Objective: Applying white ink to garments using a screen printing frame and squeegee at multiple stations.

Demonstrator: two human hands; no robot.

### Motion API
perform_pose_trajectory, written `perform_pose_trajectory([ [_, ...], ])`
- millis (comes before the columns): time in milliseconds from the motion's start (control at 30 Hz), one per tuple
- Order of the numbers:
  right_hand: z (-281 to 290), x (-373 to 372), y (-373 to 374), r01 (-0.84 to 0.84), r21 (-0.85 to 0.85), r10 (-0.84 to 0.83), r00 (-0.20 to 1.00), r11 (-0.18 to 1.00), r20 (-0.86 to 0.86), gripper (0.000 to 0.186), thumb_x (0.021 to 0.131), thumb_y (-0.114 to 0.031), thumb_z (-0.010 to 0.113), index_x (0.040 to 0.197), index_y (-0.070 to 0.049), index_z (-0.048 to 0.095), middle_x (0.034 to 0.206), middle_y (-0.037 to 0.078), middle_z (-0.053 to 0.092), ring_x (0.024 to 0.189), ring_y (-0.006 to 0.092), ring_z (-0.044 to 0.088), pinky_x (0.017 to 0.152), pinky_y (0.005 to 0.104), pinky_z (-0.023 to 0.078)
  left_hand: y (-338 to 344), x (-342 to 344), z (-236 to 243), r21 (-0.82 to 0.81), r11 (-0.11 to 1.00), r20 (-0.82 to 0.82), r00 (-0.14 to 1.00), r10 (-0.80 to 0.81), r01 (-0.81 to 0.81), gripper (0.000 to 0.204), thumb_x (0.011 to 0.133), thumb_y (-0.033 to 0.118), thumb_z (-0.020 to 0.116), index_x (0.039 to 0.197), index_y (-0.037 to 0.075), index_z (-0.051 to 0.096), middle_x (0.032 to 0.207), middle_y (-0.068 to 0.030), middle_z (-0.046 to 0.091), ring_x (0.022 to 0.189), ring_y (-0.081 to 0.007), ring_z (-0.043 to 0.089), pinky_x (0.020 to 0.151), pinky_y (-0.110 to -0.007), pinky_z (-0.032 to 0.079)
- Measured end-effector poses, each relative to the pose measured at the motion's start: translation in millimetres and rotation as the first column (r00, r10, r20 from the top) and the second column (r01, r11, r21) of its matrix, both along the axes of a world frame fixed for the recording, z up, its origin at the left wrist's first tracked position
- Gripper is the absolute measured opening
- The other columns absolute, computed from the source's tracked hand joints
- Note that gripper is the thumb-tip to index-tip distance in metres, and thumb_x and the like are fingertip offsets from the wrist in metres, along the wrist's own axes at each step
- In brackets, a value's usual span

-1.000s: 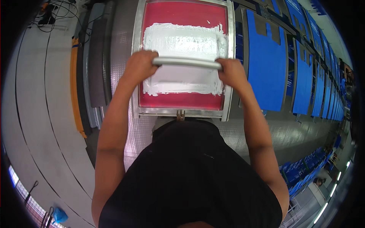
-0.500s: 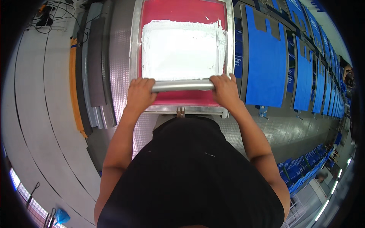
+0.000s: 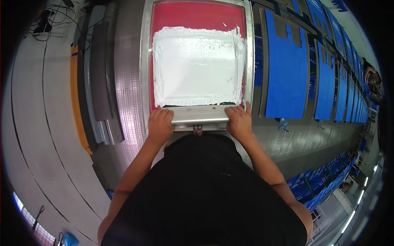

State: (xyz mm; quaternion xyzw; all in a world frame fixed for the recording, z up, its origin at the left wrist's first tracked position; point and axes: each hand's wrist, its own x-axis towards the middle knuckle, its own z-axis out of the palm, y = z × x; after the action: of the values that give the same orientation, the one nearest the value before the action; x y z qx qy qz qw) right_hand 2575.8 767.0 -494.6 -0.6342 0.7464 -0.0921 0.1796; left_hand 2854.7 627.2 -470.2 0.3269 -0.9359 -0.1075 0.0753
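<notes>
A squeegee [image 3: 200, 116] with a wide silver metal handle lies across the near end of a screen printing frame [image 3: 144, 74]. My left hand [image 3: 161, 126] grips its left end, and my right hand [image 3: 239, 122] grips its right end with the forefinger stretched along the frame's side. A dark strip of blade shows at the squeegee's far edge. Beyond it, white ink [image 3: 197, 65] covers a large rectangle with ragged edges on the red mesh [image 3: 197, 14]. Below the squeegee, a small metal clamp [image 3: 198, 130] sits at the frame's near edge.
To the right, blue fabric panels [image 3: 285, 69] lie on boards in a long row. Grey and orange padded boards [image 3: 78, 102] are stacked at the left beside a pale floor [image 3: 28, 123]. Black cables [image 3: 51, 22] tangle at the far left. A person [image 3: 371, 76] is at the far right.
Both hands have drawn the squeegee toward my body, to the frame's near end. Its handle has tilted, showing its broad face. The white ink now reaches farther down the mesh.
</notes>
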Motion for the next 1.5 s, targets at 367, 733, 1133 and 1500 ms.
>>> perform_pose_trajectory([
  [367,5,-117,-195,-0.005,-0.027,0.001,0.987,1.0,-0.158,0.034,0.071,-0.013,0.061,0.104,-0.018,0.069,0.088,0.009,0.071,0.089,0.0249,0.068,0.092,0.0528,0.04,-198,-125,35,0.091,0.983,0.218,0.966,0.136,-0.159,0.039,0.072,0.04,0.076,0.097,0.01,0.071,0.084,-0.0165,0.069,0.083,-0.0346,0.066,0.078,-0.043,0.052],
  [733,-7,-56,-89,0.041,0.017,-0.04,0.998,0.999,-0.054,0.04,0.065,-0.004,0.063,0.103,-0.017,0.069,0.086,0.009,0.069,0.089,0.0264,0.065,0.107,0.0584,0.028,-89,-72,18,0.052,0.988,0.23,0.965,0.128,-0.144,0.03,0.062,0.011,0.074,0.092,0.01,0.071,0.083,-0.0129,0.066,0.081,-0.0293,0.062,0.081,-0.042,0.046],
  [1133,13,-26,-25,0.004,0.056,-0.006,1.0,0.998,0.027,0.039,0.068,-0.003,0.062,0.105,-0.015,0.068,0.091,0.01,0.069,0.093,0.0256,0.064,0.11,0.0611,0.024,-25,-21,15,0.1,0.993,0.114,0.993,0.043,-0.055,0.031,0.064,0.006,0.072,0.094,0.009,0.068,0.088,-0.0121,0.067,0.086,-0.032,0.061,0.083,-0.043,0.046],
  [1500,-2,-120,-193,-0.026,-0.076,0.015,0.99,0.997,-0.144,0.038,0.073,-0.012,0.059,0.109,-0.019,0.068,0.087,0.011,0.07,0.088,0.0267,0.067,0.101,0.0567,0.033,-191,-124,31,0.038,0.989,0.157,0.979,0.134,-0.141,0.027,0.071,0.031,0.077,0.09,0.012,0.072,0.079,-0.0152,0.068,0.075,-0.0346,0.066,0.071,-0.044,0.051],
])
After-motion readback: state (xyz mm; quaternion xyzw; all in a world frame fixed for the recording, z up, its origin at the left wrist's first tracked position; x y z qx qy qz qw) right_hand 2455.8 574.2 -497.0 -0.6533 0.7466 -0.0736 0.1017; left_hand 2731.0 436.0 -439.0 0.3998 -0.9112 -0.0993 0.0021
